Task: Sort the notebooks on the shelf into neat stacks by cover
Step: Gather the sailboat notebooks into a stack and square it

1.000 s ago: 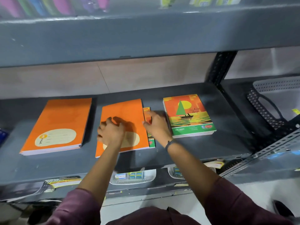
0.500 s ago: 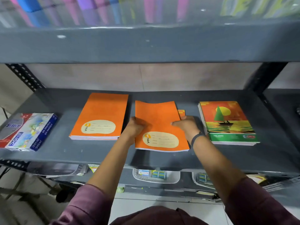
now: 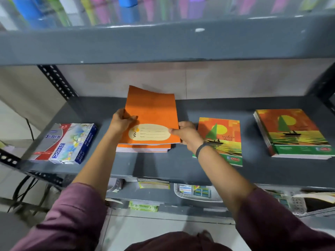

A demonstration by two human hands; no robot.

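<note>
I hold an orange notebook with a cream label just above the orange stack on the grey shelf. My left hand grips its left edge, my right hand pinches its right edge near the bottom corner. The notebook is tilted, its far end raised. To the right lies a single sailboat-cover notebook, partly hidden by my right wrist. Further right sits a stack of sailboat-cover notebooks.
Boxes of oil pastels lie at the shelf's left end. A grey shelf above carries blurred colourful items. A lower shelf holds trays and small packets. Perforated metal posts frame the rack.
The orange notebook was lifted off the sailboat notebook in the middle and carried left over the orange stack. The sailboat notebook beneath is now uncovered. The camera view shifted left.
</note>
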